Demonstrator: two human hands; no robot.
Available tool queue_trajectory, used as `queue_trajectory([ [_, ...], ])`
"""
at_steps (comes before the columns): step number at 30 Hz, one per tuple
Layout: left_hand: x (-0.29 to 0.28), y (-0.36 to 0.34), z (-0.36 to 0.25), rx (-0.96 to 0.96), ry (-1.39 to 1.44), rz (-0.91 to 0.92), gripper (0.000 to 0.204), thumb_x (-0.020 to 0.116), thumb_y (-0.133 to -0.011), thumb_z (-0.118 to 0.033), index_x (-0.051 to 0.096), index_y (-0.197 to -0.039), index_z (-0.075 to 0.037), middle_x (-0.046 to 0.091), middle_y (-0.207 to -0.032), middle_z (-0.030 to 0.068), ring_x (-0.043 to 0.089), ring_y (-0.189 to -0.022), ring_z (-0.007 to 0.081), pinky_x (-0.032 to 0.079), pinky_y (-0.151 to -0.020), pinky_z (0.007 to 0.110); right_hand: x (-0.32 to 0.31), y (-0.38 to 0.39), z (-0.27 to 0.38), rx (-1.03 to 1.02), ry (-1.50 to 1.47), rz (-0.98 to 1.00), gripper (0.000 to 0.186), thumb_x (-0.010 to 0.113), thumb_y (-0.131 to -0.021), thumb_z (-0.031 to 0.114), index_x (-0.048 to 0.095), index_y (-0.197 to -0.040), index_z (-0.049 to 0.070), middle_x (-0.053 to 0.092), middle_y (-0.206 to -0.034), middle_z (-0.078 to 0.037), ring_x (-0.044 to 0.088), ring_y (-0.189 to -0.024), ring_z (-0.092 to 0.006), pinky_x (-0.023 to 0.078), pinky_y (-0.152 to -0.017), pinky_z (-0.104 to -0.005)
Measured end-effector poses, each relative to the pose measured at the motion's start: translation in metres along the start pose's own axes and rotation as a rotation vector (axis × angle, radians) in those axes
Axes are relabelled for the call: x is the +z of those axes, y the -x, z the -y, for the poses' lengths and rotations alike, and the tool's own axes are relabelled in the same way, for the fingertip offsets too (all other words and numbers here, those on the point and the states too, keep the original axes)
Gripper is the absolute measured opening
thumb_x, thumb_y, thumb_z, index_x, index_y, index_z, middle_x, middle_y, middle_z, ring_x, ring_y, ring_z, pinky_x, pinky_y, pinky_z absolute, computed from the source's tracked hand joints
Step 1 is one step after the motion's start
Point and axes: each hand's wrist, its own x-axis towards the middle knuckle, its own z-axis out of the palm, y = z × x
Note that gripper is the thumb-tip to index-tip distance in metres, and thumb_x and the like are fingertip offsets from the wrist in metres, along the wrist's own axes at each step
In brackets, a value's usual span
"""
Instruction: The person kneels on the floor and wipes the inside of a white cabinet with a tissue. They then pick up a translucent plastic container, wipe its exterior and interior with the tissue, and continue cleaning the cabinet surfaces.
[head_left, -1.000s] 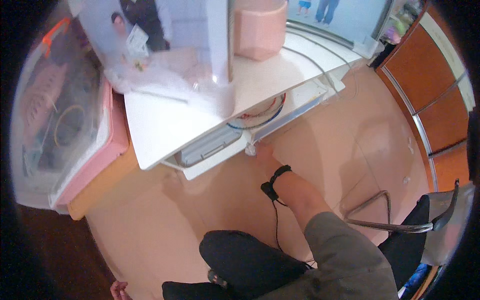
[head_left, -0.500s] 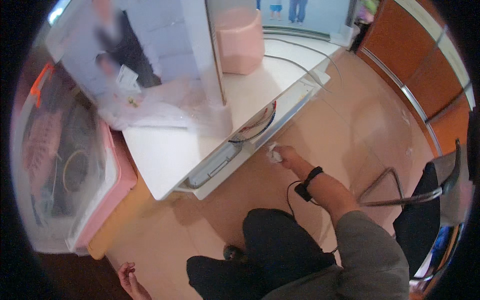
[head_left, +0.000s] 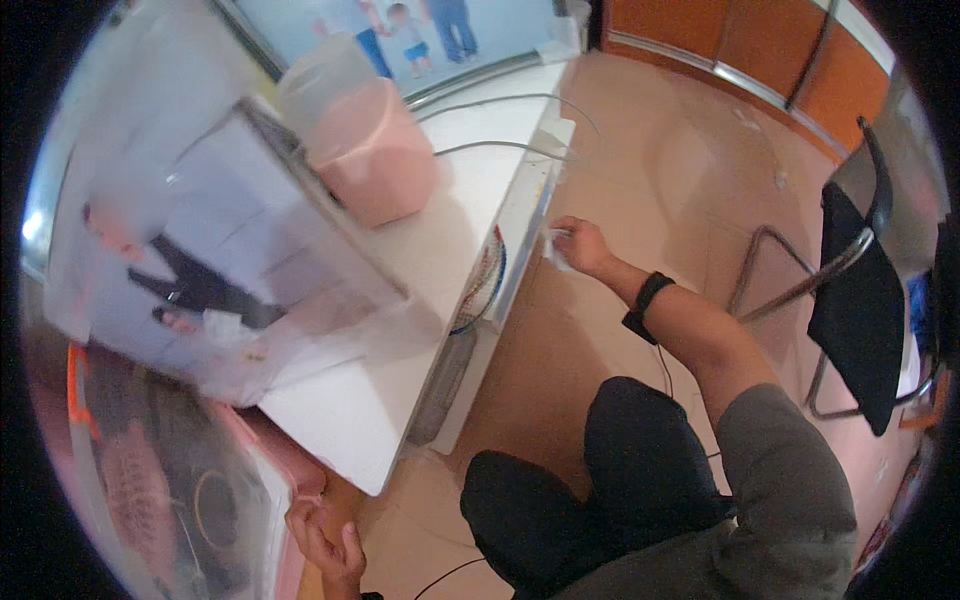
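Note:
My right hand (head_left: pixel 582 244) is closed on a small white crumpled piece, perhaps a tissue or cloth (head_left: pixel 558 258), just right of the white unit's open lower tray (head_left: pixel 522 219). My left hand (head_left: pixel 329 540) is low at left, fingers loosely curled and apart, empty, beside a pink-rimmed clear bin (head_left: pixel 262 440). The white top (head_left: pixel 363 413) carries a large, plastic-wrapped photo panel of people (head_left: pixel 255 220) and a pink container (head_left: pixel 377 170). Below it, coloured rings (head_left: pixel 478 290) show in the tray.
A screen (head_left: pixel 500 30) and loose grey cables stand at the back. An orange sliding-door cabinet (head_left: pixel 660 25) lines the far wall. A chair (head_left: pixel 860 320) with black cloth is on the right. My bent knees are over the tiled floor (head_left: pixel 670 170).
The view has turned, so the unit runs more steeply. My right hand has moved rightward along the tray with the white piece. My left hand has risen to beside the pink-rimmed bin.

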Motion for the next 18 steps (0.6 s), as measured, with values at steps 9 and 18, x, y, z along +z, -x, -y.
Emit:
queue_trajectory([
  [9,0.054,-0.067,-0.035,-0.06,0.247,0.285,0.028,0.078,-0.073,-0.014,0.052,-0.079,-0.007,0.053,-0.074,0.0085,0.048,-0.073,0.0289,0.038,-0.067,0.039,0.052,-0.034,0.033,-0.142,0.079,-0.084,0.026,0.069,-0.075,0.006,0.075,-0.1,0.003,0.068,-0.098,-0.023,0.066,-0.093,-0.0375,0.054,-0.085,-0.0427],
  [18,0.077,-0.072,-0.027,-0.03,0.074,0.214,0.032,0.078,-0.073,-0.013,0.046,-0.075,-0.008,0.046,-0.07,0.0086,0.045,-0.069,0.0299,0.034,-0.062,0.04,0.078,-0.065,-0.001,-0.54,0.195,0.064,0.007,0.071,-0.07,0.01,0.071,-0.072,0.003,0.068,-0.081,-0.019,0.064,-0.085,-0.0362,0.053,-0.082,-0.0444],
])
